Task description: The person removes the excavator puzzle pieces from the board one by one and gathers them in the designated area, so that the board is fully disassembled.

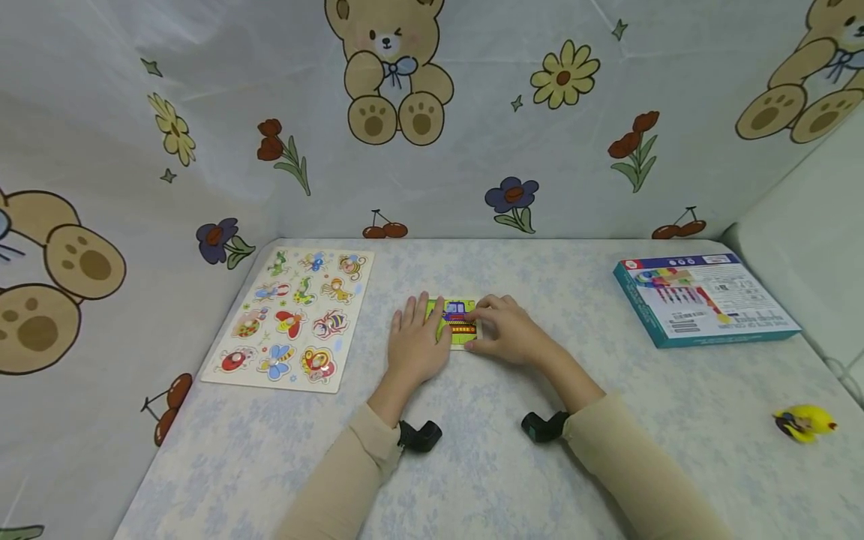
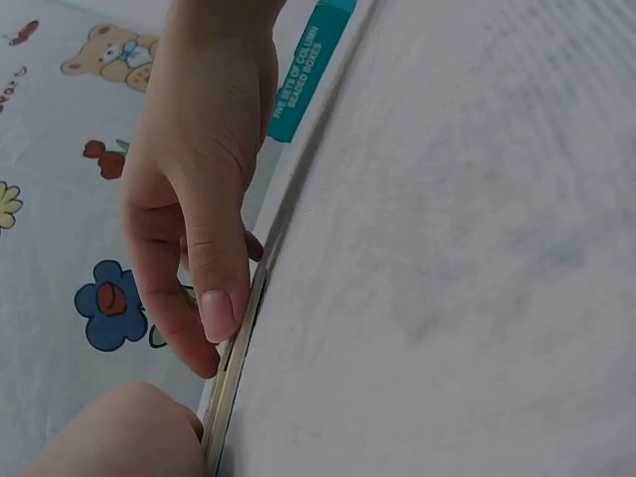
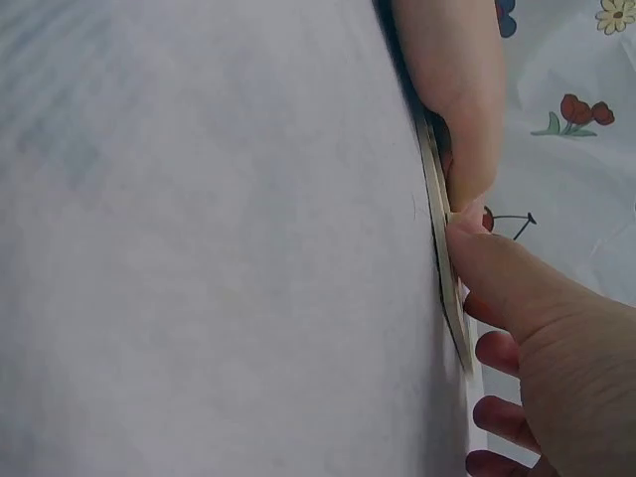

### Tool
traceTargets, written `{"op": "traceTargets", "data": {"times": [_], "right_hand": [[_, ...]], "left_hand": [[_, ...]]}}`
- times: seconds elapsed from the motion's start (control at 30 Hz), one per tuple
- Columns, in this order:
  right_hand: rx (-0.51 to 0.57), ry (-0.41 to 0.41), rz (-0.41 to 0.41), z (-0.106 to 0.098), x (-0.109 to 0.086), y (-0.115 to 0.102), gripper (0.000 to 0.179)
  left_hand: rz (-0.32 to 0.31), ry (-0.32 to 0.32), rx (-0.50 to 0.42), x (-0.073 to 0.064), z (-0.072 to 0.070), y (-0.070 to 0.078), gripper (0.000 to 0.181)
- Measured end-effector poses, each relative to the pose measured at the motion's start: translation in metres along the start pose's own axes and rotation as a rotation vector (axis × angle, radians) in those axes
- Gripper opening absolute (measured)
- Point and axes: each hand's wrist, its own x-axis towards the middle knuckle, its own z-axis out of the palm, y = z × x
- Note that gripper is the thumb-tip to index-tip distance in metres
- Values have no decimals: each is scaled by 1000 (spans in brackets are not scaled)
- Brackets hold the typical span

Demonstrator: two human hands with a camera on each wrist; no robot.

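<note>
A small puzzle board (image 1: 459, 328) with a green picture of a red and blue vehicle lies flat in the middle of the table. My left hand (image 1: 416, 341) rests on its left part, fingers straight and spread. At the right end my right hand (image 1: 509, 330) has its thumb and forefinger curled about the board's edge, covering that corner. In the left wrist view the right hand (image 2: 199, 169) bends down to the thin board edge (image 2: 231, 383). The right wrist view shows the layered wooden edge (image 3: 444, 268), with both thumbs close together above it.
A peg puzzle board with insect pictures (image 1: 289, 321) lies at the left. On the right are a teal-edged flat box (image 1: 705, 298) and, nearer, a yellow toy figure (image 1: 806, 423). A patterned cloth wall (image 1: 466, 180) rises behind the table.
</note>
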Motion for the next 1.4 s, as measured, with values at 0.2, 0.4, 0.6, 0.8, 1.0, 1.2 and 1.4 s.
{"op": "traceTargets", "data": {"times": [0.2,0.4,0.6,0.8,1.0,1.2,1.4], "right_hand": [[-46,6,-48,1,-3,-4,50],[-87,25,-92,0,-3,-6,46],[-179,36,-156,-2,-2,-8,42],[-200,25,-194,-4,-3,-10,40],[-160,5,-199,-3,-4,-8,39],[-97,-13,-180,-3,-6,-7,37],[-88,-11,-187,-3,-8,-6,34]], "left_hand": [[6,-6,-1,0,-2,0,58],[8,-3,-10,-1,-2,0,58],[10,1,-22,-1,-2,-1,58],[4,-2,-20,0,-2,-1,58],[-5,3,-40,-1,-2,-1,55],[-6,17,-61,-1,-2,-2,54],[11,7,-53,-3,-6,-2,54]]}}
